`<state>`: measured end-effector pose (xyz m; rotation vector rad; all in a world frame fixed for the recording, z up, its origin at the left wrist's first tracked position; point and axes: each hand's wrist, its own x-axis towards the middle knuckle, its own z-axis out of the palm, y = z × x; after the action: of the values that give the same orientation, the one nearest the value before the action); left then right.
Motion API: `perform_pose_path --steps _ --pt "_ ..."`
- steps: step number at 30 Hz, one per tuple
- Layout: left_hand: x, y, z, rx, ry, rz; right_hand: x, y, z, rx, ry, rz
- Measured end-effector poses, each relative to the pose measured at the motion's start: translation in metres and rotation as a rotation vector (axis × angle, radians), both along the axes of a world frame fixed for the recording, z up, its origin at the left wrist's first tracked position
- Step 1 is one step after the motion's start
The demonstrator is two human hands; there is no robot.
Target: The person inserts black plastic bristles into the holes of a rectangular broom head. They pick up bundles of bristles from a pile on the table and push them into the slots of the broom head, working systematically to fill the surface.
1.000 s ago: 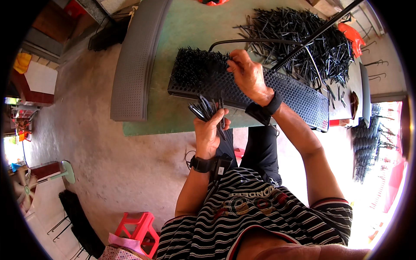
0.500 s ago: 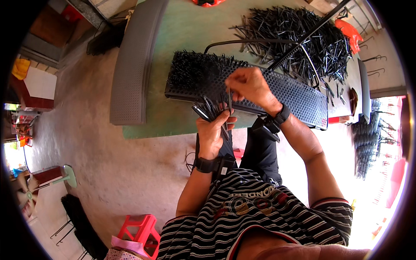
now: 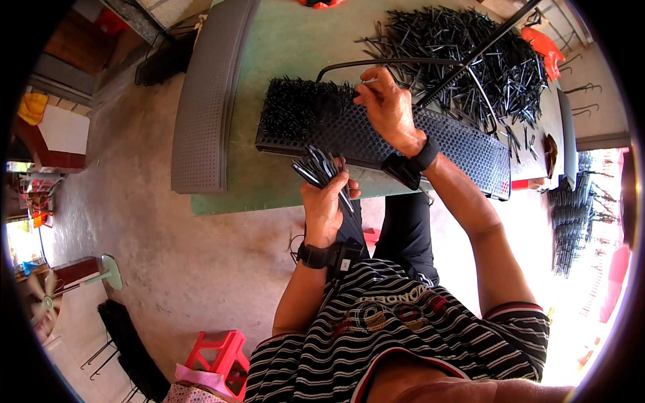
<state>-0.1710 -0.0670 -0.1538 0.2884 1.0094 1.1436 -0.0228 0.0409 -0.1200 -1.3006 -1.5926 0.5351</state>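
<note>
My left hand [image 3: 324, 205] is closed round a bundle of thin black plastic strips [image 3: 318, 168], held just off the front edge of a long black perforated panel [image 3: 450, 146]. The strips fan out above my thumb. Over the panel, my right hand [image 3: 390, 106] is closed in a pinch, its fingertips at the edge of the tufted part. What those fingertips hold, if anything, is too small to make out. Dense black tufts [image 3: 292, 111] fill the panel's left end, while open round holes show along its right part.
A big heap of loose black strips [image 3: 463, 57] lies on the green table [image 3: 282, 40] behind the panel. A bent black metal frame [image 3: 396, 62] crosses above it. Grey perforated sheets [image 3: 205, 114] are stacked at the left. A pink stool [image 3: 218, 356] and a fan [image 3: 47, 302] stand lower left.
My right hand has moved up and away from the bundle, with the strip it pinched no longer visible, to the tufts' edge on the panel. My left hand stays nearly in place with the bundle.
</note>
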Motion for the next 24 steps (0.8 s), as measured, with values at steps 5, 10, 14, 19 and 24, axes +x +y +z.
perform_pose_path --steps 5,10,14,19,24 --pt "0.0 0.0 0.0 0.011 0.007 0.012 0.007 0.007 -0.003 0.193 -0.439 0.078" --pt "0.001 0.001 -0.002 0.025 0.007 0.013 -0.003 -0.02 0.014 -0.054 -0.374 -0.002" --pt "0.004 0.003 0.003 0.062 -0.009 -0.034 0.003 -0.036 0.004 -0.458 -0.278 0.331" --pt "0.008 0.0 0.009 0.137 -0.007 -0.011 0.01 -0.024 0.023 -0.383 0.171 0.069" --pt "0.005 -0.003 0.004 0.123 -0.023 0.021 0.006 -0.009 0.018 0.045 0.052 -0.043"
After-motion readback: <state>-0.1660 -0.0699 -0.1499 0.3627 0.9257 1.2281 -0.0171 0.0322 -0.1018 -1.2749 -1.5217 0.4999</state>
